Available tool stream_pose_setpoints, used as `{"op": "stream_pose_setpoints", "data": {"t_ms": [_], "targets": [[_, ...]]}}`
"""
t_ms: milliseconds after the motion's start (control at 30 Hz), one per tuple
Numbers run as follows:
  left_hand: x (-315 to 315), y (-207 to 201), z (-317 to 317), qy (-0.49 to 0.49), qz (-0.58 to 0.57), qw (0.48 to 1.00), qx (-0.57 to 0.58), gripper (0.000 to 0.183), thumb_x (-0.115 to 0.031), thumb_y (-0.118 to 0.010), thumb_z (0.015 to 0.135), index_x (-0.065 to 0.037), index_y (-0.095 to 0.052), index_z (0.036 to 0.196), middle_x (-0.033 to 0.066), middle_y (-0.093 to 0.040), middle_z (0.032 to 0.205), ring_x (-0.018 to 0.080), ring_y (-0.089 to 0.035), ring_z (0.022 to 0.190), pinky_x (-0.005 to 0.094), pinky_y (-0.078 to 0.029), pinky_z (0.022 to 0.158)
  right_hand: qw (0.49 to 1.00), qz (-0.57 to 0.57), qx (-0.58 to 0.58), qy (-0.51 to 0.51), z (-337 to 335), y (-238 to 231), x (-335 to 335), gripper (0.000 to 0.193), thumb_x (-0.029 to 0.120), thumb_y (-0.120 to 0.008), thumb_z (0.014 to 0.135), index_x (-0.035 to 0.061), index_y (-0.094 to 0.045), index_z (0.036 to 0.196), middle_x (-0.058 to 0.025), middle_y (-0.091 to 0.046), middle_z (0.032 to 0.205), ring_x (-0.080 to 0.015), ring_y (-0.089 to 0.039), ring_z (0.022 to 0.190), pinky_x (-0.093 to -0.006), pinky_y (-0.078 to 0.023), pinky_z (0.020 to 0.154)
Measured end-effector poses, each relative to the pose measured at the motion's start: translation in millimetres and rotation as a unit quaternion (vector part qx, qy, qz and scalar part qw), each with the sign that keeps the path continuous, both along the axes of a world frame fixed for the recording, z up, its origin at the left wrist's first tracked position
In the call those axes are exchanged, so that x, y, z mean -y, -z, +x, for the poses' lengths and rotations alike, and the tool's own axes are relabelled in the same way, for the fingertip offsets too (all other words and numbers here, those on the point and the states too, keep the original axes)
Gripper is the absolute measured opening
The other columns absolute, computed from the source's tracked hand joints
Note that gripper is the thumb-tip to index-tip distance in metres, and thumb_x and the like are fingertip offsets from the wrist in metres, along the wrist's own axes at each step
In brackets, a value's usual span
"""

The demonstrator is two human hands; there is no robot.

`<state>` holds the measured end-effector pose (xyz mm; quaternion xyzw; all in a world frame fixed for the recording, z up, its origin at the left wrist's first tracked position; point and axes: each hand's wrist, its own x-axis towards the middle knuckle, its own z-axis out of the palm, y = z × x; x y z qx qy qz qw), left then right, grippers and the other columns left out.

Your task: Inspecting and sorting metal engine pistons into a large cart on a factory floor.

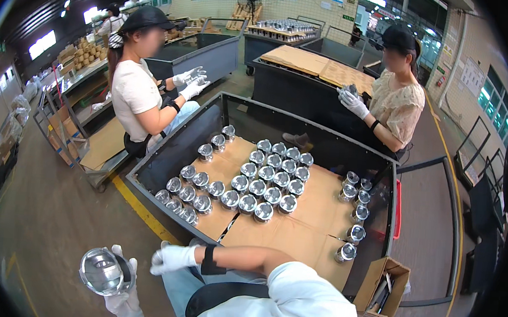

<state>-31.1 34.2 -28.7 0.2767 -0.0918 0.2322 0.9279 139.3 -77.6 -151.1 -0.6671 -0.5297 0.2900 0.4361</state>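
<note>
At the lower left, outside the cart, my left hand (125,304) in a white glove holds up a shiny metal piston (100,272). Its fingers reach behind and beside the piston. My right arm crosses in front of me to the left. The gloved right hand (174,259) is near the piston but apart from it, with curled fingers; whatever may be in them is hidden. Several similar pistons (263,211) stand in rows on brown cardboard (315,213) inside the dark metal cart (392,168). More stand along its left and right sides.
Beside the cart's right front corner is a cardboard box (369,278) holding tools. Co-workers stand at the left (138,91) and right (396,103), both gloved. Behind are another cart (259,88) topped with cardboard and a low wheeled rack (104,154).
</note>
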Motion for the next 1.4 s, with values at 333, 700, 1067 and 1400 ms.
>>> {"op": "stream_pose_setpoints", "data": {"t_ms": [333, 700, 1067, 1400], "targets": [[29, -15, 70, 0.001, 0.094, 0.994, -0.053, 0.09, -0.029, -0.085, 0.076, -0.003, -0.039, 0.148, 0.0211, -0.044, 0.151, 0.0379, -0.043, 0.14, 0.0643, -0.029, 0.118, 0.914, 0.255, -0.115, 0.293, 7, -133, 132, 0.027, 0.008, -0.068, 0.093, 0.0026, -0.063, 0.118, -0.0028, -0.067, 0.094, -0.0081, -0.062, 0.08, -0.0247, -0.051, 0.071], [11, 8, 84, -0.03, 0.128, 0.991, 0.005, 0.069, -0.025, -0.081, 0.085, -0.021, -0.046, 0.144, 0.0084, -0.05, 0.146, 0.0267, -0.045, 0.139, 0.0563, -0.044, 0.111, 0.903, 0.355, -0.121, 0.211, -14, -132, 125, 0.047, -0.011, -0.064, 0.081, 0.0036, -0.053, 0.124, -0.0089, -0.057, 0.107, -0.0099, -0.058, 0.076, -0.0251, -0.05, 0.072], [37, -6, 87, -0.067, 0.226, 0.971, -0.039, 0.123, 0.01, -0.088, 0.056, -0.02, -0.018, 0.154, 0.0111, -0.045, 0.145, 0.0287, -0.049, 0.134, 0.0469, -0.048, 0.109, 0.88, 0.39, 0.156, 0.22, -13, -152, 114, 0.051, 0.0, -0.078, 0.078, 0.0014, -0.057, 0.124, -0.0115, -0.067, 0.092, -0.0209, -0.063, 0.073, -0.0337, -0.053, 0.072], [50, -18, 87, -0.024, 0.191, 0.981, -0.037, 0.123, 0.013, -0.083, 0.057, -0.023, -0.018, 0.155, 0.0091, -0.045, 0.145, 0.0276, -0.049, 0.134, 0.0461, -0.049, 0.109, 0.842, 0.419, 0.273, 0.202, -8, -167, 132, 0.061, -0.006, -0.067, 0.072, -0.0003, -0.053, 0.131, -0.0124, -0.067, 0.087, -0.0198, -0.067, 0.073, -0.0321, -0.054, 0.068]]}}
